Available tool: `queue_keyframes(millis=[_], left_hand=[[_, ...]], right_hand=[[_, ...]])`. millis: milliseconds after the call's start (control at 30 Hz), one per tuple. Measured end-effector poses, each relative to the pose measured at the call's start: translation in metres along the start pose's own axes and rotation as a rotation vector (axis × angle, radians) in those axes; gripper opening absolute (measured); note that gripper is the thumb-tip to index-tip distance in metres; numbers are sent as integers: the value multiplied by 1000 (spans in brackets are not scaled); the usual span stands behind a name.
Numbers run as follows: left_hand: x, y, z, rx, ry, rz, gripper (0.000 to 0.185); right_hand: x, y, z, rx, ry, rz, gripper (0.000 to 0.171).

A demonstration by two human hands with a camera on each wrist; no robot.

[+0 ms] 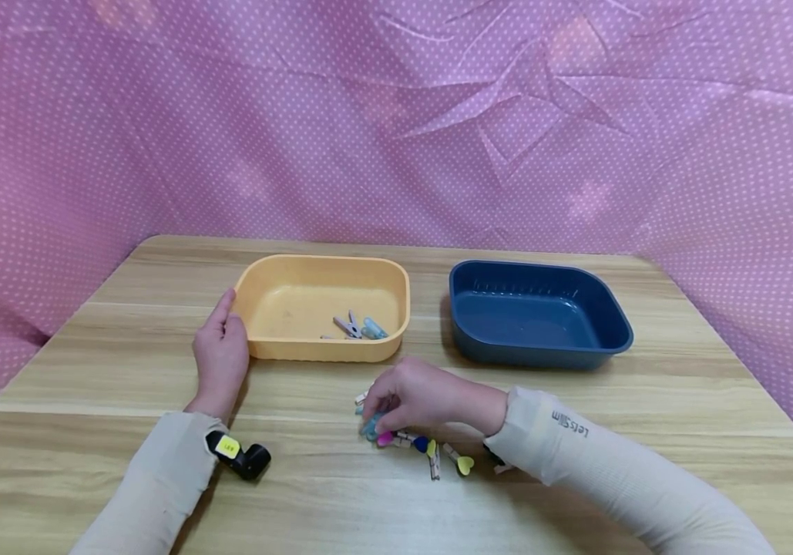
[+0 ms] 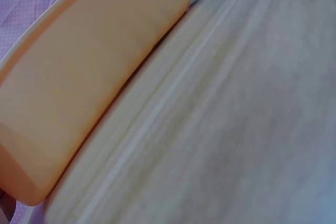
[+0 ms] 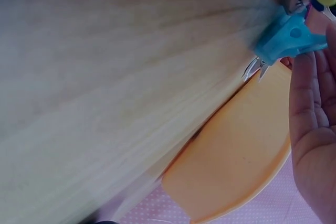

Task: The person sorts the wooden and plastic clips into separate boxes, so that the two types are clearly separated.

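Note:
My left hand (image 1: 221,356) rests against the left end of the yellow bin (image 1: 327,351), its index finger stretched along the wall up to the rim. Over a small heap in front of the bins, my right hand (image 1: 413,393) pinches a light blue plastic clothespin (image 3: 289,38) between thumb and fingers. The heap has small wooden clothespins with coloured decorations, including a yellow heart clothespin (image 1: 465,464) and a dark blue one (image 1: 421,445). Inside the yellow bin lie a greyish clothespin (image 1: 348,327) and a light blue clothespin (image 1: 374,329). My right hand partly hides the heap.
A dark blue bin (image 1: 542,356) stands to the right of the yellow one, with a gap between them. Both sit on a wood-grain table (image 1: 313,493). Pink dotted cloth (image 1: 396,154) hangs behind the table and along its sides.

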State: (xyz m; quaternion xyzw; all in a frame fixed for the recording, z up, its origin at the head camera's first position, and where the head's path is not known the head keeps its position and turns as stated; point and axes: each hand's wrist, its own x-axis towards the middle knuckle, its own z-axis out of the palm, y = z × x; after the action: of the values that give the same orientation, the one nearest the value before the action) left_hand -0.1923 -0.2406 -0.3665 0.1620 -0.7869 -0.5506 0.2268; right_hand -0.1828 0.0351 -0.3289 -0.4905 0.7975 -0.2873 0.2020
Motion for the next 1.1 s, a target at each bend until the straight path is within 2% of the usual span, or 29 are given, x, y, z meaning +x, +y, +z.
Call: queue_keyframes(millis=[267, 733, 1100], left_hand=[[0, 1, 0, -4, -1, -3, 43], [1, 0, -1, -9, -4, -7, 44], [1, -1, -1, -1, -14, 1, 43]], right_hand=[[0, -1, -2, 11, 24, -13, 10], [0, -1, -4, 85, 64, 33, 12], [-1, 5, -9, 163, 161, 79, 15]])
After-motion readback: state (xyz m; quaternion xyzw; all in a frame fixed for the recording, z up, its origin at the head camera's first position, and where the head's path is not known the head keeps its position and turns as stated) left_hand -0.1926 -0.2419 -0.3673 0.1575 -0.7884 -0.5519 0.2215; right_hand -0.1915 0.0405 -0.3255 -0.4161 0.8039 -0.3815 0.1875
